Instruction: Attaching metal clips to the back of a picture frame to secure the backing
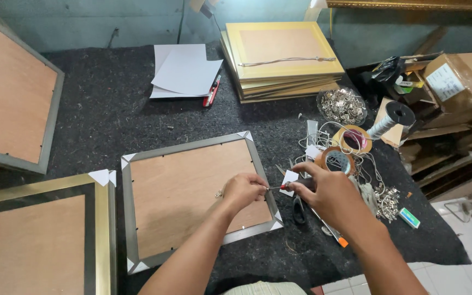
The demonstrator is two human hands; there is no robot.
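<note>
A silver picture frame [189, 148] lies face down before me, its brown backing board up and white paper guards on its corners. My left hand [242, 189] rests on the board near the frame's right rail, fingertips pinched on something small. My right hand [323, 192] grips a screwdriver [293, 185] with a dark handle; its thin shaft points left to my left fingertips. A small metal piece lies on the board just left of my left hand.
A gold frame [45, 240] lies at the lower left and a grey one [12, 93] at the upper left. Stacked gold frames [282, 60], white paper [184, 71], tape rolls [340, 158], a bowl of metal hangers [342, 105], string and scissors crowd the right.
</note>
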